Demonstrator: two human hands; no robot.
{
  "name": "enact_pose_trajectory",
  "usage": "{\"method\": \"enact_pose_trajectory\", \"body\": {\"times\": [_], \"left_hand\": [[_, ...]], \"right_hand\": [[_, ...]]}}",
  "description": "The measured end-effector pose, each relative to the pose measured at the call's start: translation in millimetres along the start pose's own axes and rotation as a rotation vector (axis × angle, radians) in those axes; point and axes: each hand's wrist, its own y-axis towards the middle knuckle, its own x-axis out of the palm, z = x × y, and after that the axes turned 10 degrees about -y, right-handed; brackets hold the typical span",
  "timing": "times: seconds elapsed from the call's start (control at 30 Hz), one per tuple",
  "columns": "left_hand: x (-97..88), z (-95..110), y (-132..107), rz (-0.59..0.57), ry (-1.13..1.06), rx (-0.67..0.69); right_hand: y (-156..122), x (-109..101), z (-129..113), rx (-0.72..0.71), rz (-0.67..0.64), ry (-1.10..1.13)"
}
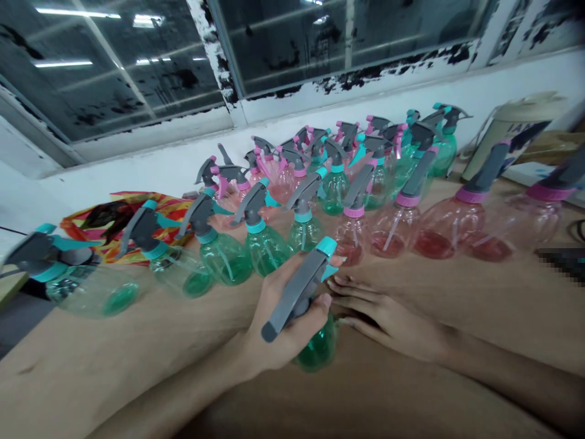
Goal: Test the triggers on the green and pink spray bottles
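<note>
My left hand (278,305) is wrapped round the upper part of a green spray bottle (317,347) with a grey and turquoise trigger head. The bottle stands slightly tilted near the middle of the wooden table (192,347), and its neck is mostly hidden by my fingers. To its right, my right hand (388,314) lies palm down with fingers stretched out, the tips close to the bottle; whether they touch it I cannot tell. Just beyond my hands runs a row of spray bottles, green ones (228,262) to the left and pink ones (350,241) to the right.
More green and pink spray bottles (336,192) crowd together behind the front row, near the white wall. A colourful plastic bag (123,222) lies at left. A cream jug (507,131) stands at back right, with a dark object (564,262) at the right edge. Windows (356,36) are above.
</note>
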Motion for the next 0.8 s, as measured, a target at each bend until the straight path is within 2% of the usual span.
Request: {"method": "enact_pose_trajectory", "body": {"times": [0.27,0.47,0.8], "left_hand": [[0.9,-5.4,-1.6,0.000,-0.001,-0.025],[-0.9,-0.8,-0.4,0.008,-0.028,0.032],[-7.3,2.7,-0.4,-0.069,-0.043,-0.005]], "right_hand": [[0.2,0.4,0.4,0.001,-0.026,-0.033],[0.5,0.4,0.9,-0.006,-0.028,-0.015],[1.6,-2.4,-1.2,0.001,-0.069,-0.056]]}}
